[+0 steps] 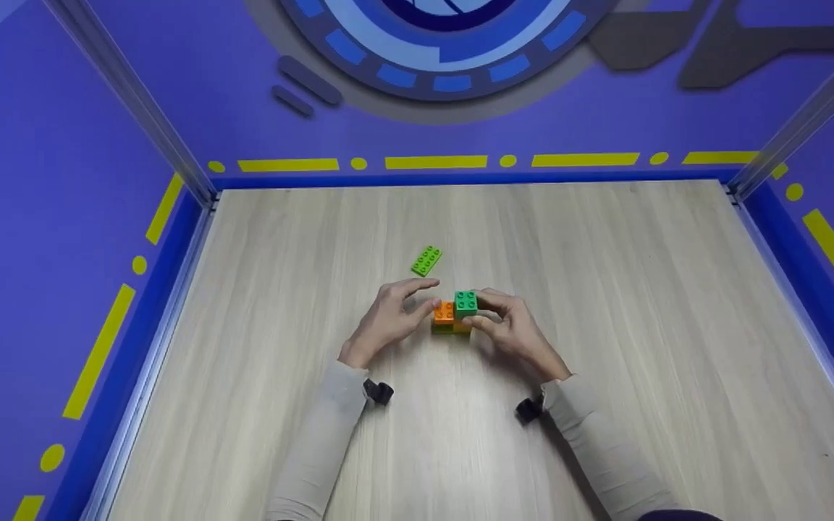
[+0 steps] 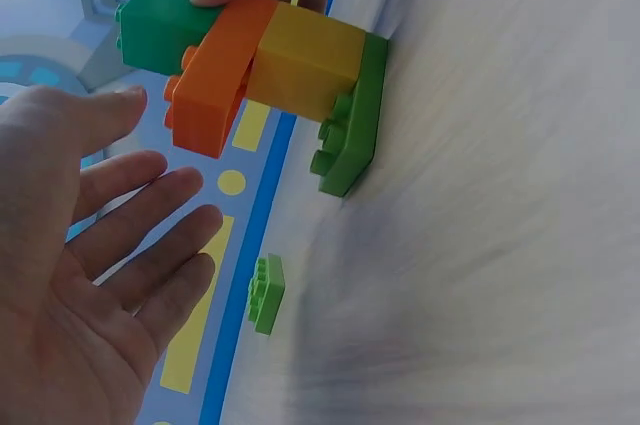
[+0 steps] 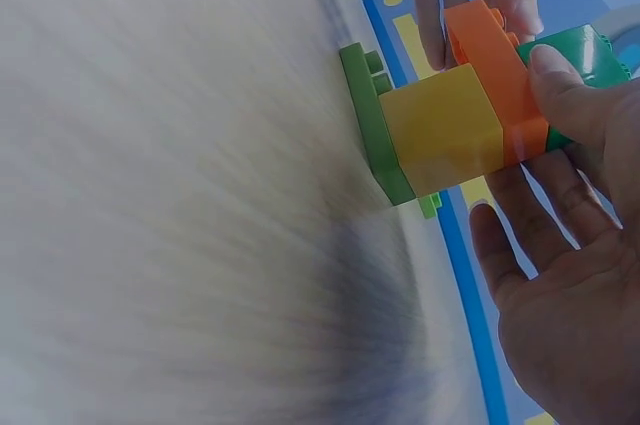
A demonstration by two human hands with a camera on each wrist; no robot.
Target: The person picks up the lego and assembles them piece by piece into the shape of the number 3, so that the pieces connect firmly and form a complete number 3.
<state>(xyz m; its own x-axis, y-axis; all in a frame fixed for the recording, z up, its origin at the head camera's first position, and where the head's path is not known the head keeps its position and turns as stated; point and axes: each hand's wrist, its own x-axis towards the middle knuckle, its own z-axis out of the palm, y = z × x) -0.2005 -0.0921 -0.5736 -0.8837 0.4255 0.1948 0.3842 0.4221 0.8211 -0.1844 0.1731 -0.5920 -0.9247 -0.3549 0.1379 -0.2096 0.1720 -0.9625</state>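
A small stack of toy building bricks stands in front of me. Its base is a flat green brick, with a yellow brick above it. An orange brick lies across the yellow one and juts out to the left. On the orange brick's right end sits a dark green brick, studs up. My right hand pinches that dark green brick between thumb and fingers. To the left is my left hand, its fingers spread and loose, thumb tip close to the orange brick.
Behind the stack, a separate lime green flat brick lies on the wooden tabletop. Blue printed panels with yellow marks wall in the table at the back and both sides.
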